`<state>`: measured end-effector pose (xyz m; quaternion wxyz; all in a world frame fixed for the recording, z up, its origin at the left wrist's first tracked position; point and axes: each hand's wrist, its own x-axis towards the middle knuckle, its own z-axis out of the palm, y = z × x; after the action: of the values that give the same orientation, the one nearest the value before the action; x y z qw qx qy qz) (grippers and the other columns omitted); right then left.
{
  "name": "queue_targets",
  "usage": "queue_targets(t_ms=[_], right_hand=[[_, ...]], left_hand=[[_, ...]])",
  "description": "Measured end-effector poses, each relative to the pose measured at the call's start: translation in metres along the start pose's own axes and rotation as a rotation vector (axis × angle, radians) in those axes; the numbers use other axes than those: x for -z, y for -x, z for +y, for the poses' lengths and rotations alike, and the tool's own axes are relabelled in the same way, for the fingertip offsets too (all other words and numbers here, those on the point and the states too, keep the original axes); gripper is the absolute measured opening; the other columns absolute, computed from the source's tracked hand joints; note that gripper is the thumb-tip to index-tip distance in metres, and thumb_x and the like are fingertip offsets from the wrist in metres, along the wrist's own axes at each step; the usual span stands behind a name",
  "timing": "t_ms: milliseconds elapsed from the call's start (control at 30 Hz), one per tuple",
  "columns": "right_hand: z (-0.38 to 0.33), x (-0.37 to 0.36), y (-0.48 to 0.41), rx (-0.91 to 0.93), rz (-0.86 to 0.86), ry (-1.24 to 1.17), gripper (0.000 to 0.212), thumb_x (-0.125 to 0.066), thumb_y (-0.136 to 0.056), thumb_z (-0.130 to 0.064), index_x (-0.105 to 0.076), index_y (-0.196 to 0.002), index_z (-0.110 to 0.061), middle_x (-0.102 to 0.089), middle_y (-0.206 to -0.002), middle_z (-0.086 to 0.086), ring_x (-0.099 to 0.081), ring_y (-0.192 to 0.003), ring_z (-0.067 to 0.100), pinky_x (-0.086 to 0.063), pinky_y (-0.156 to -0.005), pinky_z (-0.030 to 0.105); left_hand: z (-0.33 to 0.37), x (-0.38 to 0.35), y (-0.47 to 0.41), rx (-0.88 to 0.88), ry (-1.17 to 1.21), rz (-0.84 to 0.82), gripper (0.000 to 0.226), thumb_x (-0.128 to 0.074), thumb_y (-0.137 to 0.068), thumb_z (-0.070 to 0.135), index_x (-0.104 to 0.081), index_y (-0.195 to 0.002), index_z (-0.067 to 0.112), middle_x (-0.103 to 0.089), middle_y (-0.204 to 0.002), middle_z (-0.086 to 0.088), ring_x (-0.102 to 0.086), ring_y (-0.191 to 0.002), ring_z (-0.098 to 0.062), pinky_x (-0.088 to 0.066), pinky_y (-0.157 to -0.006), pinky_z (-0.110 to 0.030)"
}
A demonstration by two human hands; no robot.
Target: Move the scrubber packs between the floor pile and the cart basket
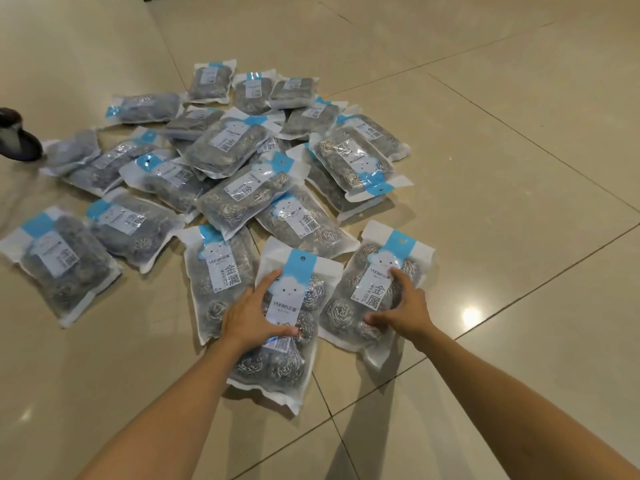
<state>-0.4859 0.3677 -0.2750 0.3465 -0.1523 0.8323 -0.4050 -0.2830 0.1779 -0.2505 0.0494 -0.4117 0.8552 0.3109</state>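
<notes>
Two hands busy | left hand [254,311] clamps nearest packet [277,327], thumb across | right hand [403,308] curls round packet beside it [375,292] | lift each clear of the pile [235,157]

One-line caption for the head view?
Left hand grips one steel-scourer packet, right hand grips the neighbouring packet, before a pile of packets on floor tiles.

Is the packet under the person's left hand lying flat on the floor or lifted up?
Partly lifted. The packet of steel scourers overlaps a neighbouring packet, gripped by the left hand; its lower end meets the tiled floor.
</notes>
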Motion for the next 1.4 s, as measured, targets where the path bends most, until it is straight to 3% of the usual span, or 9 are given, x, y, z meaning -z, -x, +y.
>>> queue_targets(t_ms=[67, 233, 400, 533, 733, 1000, 1167, 1300, 1400], right_hand=[[0.000, -0.002, -0.002, -0.001, -0.003, -0.095, 0.119, -0.092, -0.036, -0.023, -0.035, -0.140, -0.033, -0.042, -0.131, 0.009, -0.047, -0.119, 0.028, -0.042, -0.105, 0.047], [-0.013, 0.007, -0.008, -0.030, -0.077, -0.220, 0.107, -0.082, -0.056, 0.008, -0.032, -0.144, -0.026, -0.044, -0.137, 0.001, -0.046, -0.121, 0.020, -0.042, -0.105, 0.043], [-0.045, 0.046, 0.003, -0.060, -0.116, -0.140, 0.100, -0.078, -0.060, 0.010, -0.037, -0.141, -0.033, -0.042, -0.139, 0.008, -0.048, -0.117, 0.023, -0.048, -0.095, 0.035], [-0.102, 0.097, 0.040, -0.067, -0.127, -0.079, 0.099, -0.080, -0.058, 0.006, -0.040, -0.138, -0.036, -0.044, -0.138, 0.008, -0.047, -0.122, 0.027, -0.043, -0.103, 0.046], [-0.243, 0.179, 0.121, -0.045, -0.154, -0.087, 0.101, -0.079, -0.057, 0.012, -0.041, -0.139, -0.031, -0.045, -0.136, 0.009, -0.048, -0.122, 0.029, -0.042, -0.104, 0.048], [-0.489, 0.265, 0.235, 0.068, -0.276, -0.059, 0.098, -0.075, -0.061, 0.014, -0.039, -0.141, -0.030, -0.040, -0.141, 0.007, -0.044, -0.125, 0.030, -0.040, -0.106, 0.049], [-0.636, 0.278, 0.299, 0.201, -0.424, -0.038, 0.097, -0.075, -0.062, 0.015, -0.039, -0.141, -0.026, -0.042, -0.141, 0.007, -0.049, -0.117, 0.025, -0.045, -0.100, 0.038], [-0.728, 0.254, 0.327, 0.412, -0.519, 0.035, 0.097, -0.073, -0.062, 0.019, -0.036, -0.144, -0.016, -0.042, -0.142, 0.007, -0.046, -0.116, 0.015, -0.043, -0.087, 0.015], [-0.790, 0.224, 0.338, 0.485, -0.581, 0.058, 0.095, -0.070, -0.064, 0.020, -0.033, -0.145, -0.014, -0.042, -0.142, 0.008, -0.045, -0.114, 0.014, -0.041, -0.086, 0.014]], left_hand=[[-0.002, -0.001, -0.002, 0.005, 0.141, -0.006, 0.114, -0.090, -0.046, 0.045, -0.024, -0.138, 0.054, -0.052, -0.131, 0.000, -0.053, -0.113, -0.024, -0.048, -0.090, -0.038], [0.001, 0.002, -0.007, 0.019, 0.396, -0.027, 0.110, -0.094, -0.042, 0.025, -0.038, -0.134, 0.048, -0.051, -0.125, 0.010, -0.050, -0.111, -0.013, -0.044, -0.092, -0.028], [0.022, 0.034, 0.003, 0.039, 0.452, 0.027, 0.112, -0.095, -0.039, 0.031, -0.038, -0.134, 0.045, -0.052, -0.125, 0.010, -0.047, -0.116, -0.015, -0.043, -0.095, -0.032], [0.065, 0.099, 0.036, 0.057, 0.462, 0.035, 0.109, -0.094, -0.045, 0.026, -0.037, -0.137, 0.038, -0.049, -0.119, 0.009, -0.045, -0.109, -0.012, -0.038, -0.088, -0.025], [0.144, 0.234, 0.103, 0.058, 0.439, 0.040, 0.111, -0.094, -0.042, 0.036, -0.034, -0.135, 0.044, -0.050, -0.118, 0.009, -0.047, -0.107, -0.013, -0.039, -0.085, -0.028], [0.247, 0.470, 0.202, 0.054, 0.465, 0.185, 0.110, -0.093, -0.047, 0.031, -0.032, -0.137, 0.039, -0.048, -0.117, 0.008, -0.046, -0.105, -0.014, -0.042, -0.085, -0.030], [0.280, 0.601, 0.264, 0.054, 0.583, 0.359, 0.110, -0.091, -0.049, 0.029, -0.030, -0.141, 0.031, -0.045, -0.134, 0.004, -0.047, -0.113, -0.011, -0.044, -0.087, -0.027], [0.270, 0.673, 0.305, 0.099, 0.649, 0.540, 0.113, -0.090, -0.044, 0.037, -0.030, -0.140, 0.033, -0.041, -0.143, 0.000, -0.044, -0.125, -0.019, -0.046, -0.099, -0.042], [0.245, 0.714, 0.327, 0.136, 0.682, 0.633, 0.116, -0.092, -0.041, 0.042, -0.030, -0.139, 0.036, -0.038, -0.144, 0.002, -0.041, -0.129, -0.019, -0.044, -0.102, -0.047]])
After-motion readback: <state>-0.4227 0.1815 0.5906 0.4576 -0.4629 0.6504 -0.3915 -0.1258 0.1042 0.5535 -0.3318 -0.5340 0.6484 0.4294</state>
